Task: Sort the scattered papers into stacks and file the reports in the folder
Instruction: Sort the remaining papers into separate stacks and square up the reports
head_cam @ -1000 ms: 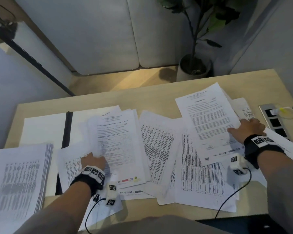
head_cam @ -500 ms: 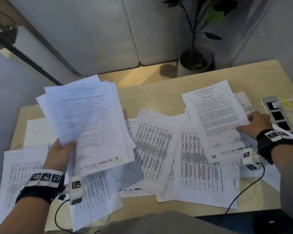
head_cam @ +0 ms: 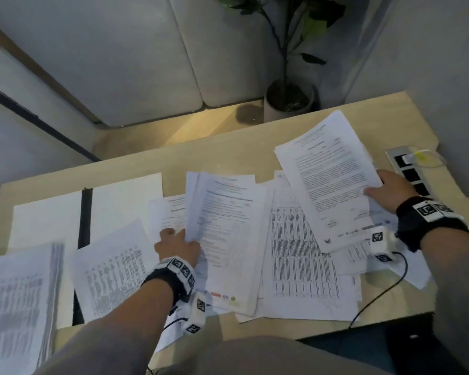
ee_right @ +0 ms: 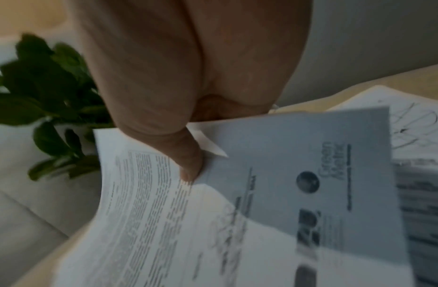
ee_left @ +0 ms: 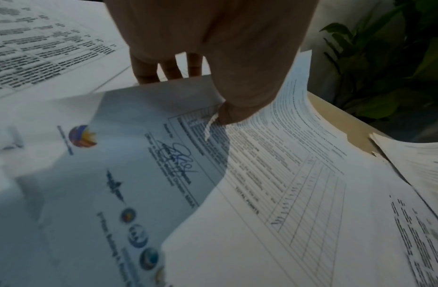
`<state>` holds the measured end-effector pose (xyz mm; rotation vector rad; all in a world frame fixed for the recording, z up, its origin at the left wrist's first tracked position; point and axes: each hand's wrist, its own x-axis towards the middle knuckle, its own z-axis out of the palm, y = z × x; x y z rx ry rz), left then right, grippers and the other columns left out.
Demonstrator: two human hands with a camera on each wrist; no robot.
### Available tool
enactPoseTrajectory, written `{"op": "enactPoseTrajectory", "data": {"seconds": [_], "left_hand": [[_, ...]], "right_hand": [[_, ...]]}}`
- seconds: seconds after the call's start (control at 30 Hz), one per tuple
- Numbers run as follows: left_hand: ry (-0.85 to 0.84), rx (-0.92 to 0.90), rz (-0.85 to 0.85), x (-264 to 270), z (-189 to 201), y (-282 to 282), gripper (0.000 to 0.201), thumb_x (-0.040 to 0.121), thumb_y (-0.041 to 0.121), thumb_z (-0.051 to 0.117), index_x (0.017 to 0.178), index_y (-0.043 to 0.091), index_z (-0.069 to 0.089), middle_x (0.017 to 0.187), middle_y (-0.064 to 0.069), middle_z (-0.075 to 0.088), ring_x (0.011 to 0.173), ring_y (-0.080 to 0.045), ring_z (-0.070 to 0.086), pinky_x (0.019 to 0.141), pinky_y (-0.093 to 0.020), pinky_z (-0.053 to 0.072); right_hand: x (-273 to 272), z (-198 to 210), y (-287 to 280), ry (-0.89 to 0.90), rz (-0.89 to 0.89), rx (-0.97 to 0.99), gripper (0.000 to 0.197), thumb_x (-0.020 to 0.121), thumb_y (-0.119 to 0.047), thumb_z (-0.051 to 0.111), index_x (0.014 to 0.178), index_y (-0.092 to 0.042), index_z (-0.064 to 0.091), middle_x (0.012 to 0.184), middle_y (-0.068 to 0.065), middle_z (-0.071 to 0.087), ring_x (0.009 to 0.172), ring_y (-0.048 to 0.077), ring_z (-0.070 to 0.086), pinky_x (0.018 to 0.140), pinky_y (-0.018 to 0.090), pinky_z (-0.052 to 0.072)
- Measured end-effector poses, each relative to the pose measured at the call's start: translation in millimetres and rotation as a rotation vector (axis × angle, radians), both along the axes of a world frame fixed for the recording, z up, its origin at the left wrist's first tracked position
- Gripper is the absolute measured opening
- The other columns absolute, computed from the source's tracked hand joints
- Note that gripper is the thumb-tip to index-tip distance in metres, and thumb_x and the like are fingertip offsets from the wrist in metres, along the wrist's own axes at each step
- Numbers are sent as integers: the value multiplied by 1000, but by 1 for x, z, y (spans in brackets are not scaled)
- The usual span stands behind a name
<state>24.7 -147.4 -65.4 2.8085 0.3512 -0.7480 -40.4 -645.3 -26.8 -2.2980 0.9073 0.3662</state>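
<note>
- A sheaf of reports [head_cam: 225, 228] is pinched at its left edge by the left hand [head_cam: 178, 246], mid-desk; another sheaf [head_cam: 328, 180] is clasped by the right hand [head_cam: 390, 189], thumb on top.
- Loose sheets could fan out or slip if either pinch slackens.
- The open folder [head_cam: 84, 212] lies far left; apparently nothing is filed in it.

A light wooden table [head_cam: 152, 163] carries scattered papers [head_cam: 303, 266] between the hands, an open folder [head_cam: 86, 212] left of them.
</note>
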Motion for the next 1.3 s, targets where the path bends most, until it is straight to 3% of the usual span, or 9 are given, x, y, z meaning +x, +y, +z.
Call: {"op": "enactPoseTrajectory", "data": {"seconds": [0.2,0.3,0.4,0.67,0.77,0.87,1.1,1.23,1.3], "left_hand": [[-4,-239,6,3,-2,5,8,90,13,52,85,12,58,117,-19,60,78,-26,53,84,-38,50],[-28,-339,83,-2,1,9,32,95,14,58,126,14,54,111,-8,63,98,-32,64,87,-40,51],[-30,-410,203,-9,0,13,53,95,11,64,141,13,38,116,-9,58,97,-31,63,90,-41,52],[-51,-461,81,-16,4,22,18,100,-4,49,99,11,57,92,-6,60,101,-40,62,84,-36,47],[-109,-513,56,-17,24,23,20,99,-1,50,113,4,64,104,-15,68,99,-34,62,83,-29,50],[-131,-658,209,-26,45,27,36,94,13,59,121,36,66,115,14,71,110,-20,65,99,-44,51],[0,-812,226,-51,59,-30,37,91,8,62,110,39,70,108,18,77,108,-13,70,102,-45,53],[33,-891,260,-57,60,-71,36,95,1,57,103,34,68,87,23,78,86,-1,73,67,-16,56],[33,-895,289,-56,60,-84,35,94,0,55,101,31,69,86,19,78,88,-7,74,62,-18,54]], "right_hand": [[-64,34,5,-288,-181,503,45,95,-25,73,139,-33,64,134,-10,69,124,21,65,109,50,47],[-88,15,33,-223,-203,643,38,98,-15,70,134,-25,67,129,-5,74,119,21,69,110,52,48],[-101,-15,81,-55,-138,435,29,98,-17,69,127,-16,67,118,1,74,103,20,70,92,36,55],[-95,-34,112,33,-125,190,17,100,-14,60,117,-13,62,111,8,67,96,27,66,69,31,54],[-80,-31,65,67,-188,-16,29,97,-16,60,126,-10,62,128,16,60,111,36,61,87,47,59],[-71,-33,22,234,-165,-211,47,93,-24,62,138,-10,54,148,21,36,133,44,37,109,55,40],[-70,-44,-11,344,-118,-196,48,89,-33,71,132,-17,58,137,20,34,125,44,37,107,55,39],[-71,-44,-20,337,-126,-172,58,89,-34,75,141,-19,55,141,22,32,127,46,37,110,54,36],[-71,-43,-21,346,-136,-172,61,88,-36,76,143,-21,55,143,24,32,127,48,38,111,52,35]]}}
